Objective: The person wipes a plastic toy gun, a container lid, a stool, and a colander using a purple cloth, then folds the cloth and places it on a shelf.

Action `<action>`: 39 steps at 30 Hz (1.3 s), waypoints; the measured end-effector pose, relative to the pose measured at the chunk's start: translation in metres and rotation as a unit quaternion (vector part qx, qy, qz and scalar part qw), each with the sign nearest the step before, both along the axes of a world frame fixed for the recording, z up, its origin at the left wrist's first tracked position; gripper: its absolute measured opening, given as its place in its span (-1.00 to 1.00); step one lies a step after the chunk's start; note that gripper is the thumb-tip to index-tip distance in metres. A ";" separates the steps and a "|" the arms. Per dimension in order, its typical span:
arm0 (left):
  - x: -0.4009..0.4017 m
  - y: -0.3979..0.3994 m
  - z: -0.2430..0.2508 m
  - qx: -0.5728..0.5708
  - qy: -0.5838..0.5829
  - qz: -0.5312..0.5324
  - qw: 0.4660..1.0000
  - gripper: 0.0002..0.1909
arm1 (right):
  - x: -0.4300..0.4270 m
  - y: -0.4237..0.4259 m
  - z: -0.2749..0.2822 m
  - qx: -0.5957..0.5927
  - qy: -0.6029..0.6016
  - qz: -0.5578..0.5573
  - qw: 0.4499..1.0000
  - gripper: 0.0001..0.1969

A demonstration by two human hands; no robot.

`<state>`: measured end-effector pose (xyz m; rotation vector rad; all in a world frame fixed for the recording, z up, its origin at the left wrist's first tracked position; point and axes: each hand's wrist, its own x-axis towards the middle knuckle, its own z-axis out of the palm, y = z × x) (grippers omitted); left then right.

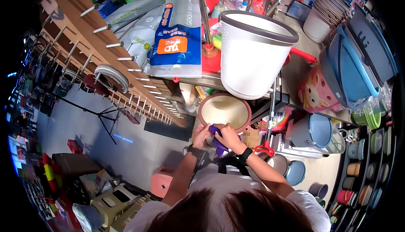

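Observation:
A cream bin with a brown rim (224, 110) is right in front of me, its mouth tilted toward my view. My left hand (201, 135) grips its near rim, fingertips beside a purple cloth (220, 151). In my right hand (230, 139) the cloth is bunched against the same rim, and part of it hangs below the fingers. The bin's lower body is mostly hidden by my hands. Just beyond it, a larger white bin with a dark grey rim (248, 61) stands upright at the shelf edge.
Packaged bags (177, 29) and a metal pole with a red base (207, 39) occupy the shelf ahead. Blue buckets (354, 64) crowd the right. A pegged wooden rack (126, 58) runs along the left, near a black tripod (106, 115). A pink box (162, 181) is beside me.

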<state>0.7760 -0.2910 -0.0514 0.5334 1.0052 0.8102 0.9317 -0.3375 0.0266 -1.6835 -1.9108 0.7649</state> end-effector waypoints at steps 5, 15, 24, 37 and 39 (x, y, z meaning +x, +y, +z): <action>-0.005 -0.001 -0.014 0.002 -0.061 0.046 0.997 -0.84 | -0.019 0.010 -0.006 0.055 -0.067 0.028 0.996 -0.61; -0.003 0.001 -0.017 0.019 -0.011 0.008 1.000 -0.71 | 0.054 -0.044 -0.004 0.110 -0.125 0.046 0.985 -0.59; -0.011 0.004 -0.023 0.038 0.021 -0.016 0.999 -0.62 | 0.124 -0.052 -0.030 0.119 -0.078 -0.143 0.979 -0.64; -0.003 -0.008 -0.009 0.044 0.035 -0.009 0.998 -0.79 | 0.035 -0.034 -0.011 0.140 -0.050 -0.068 0.987 -0.64; 0.000 -0.010 -0.013 0.048 0.036 -0.005 0.998 -0.79 | 0.056 -0.021 -0.026 0.092 -0.040 -0.166 0.981 -0.71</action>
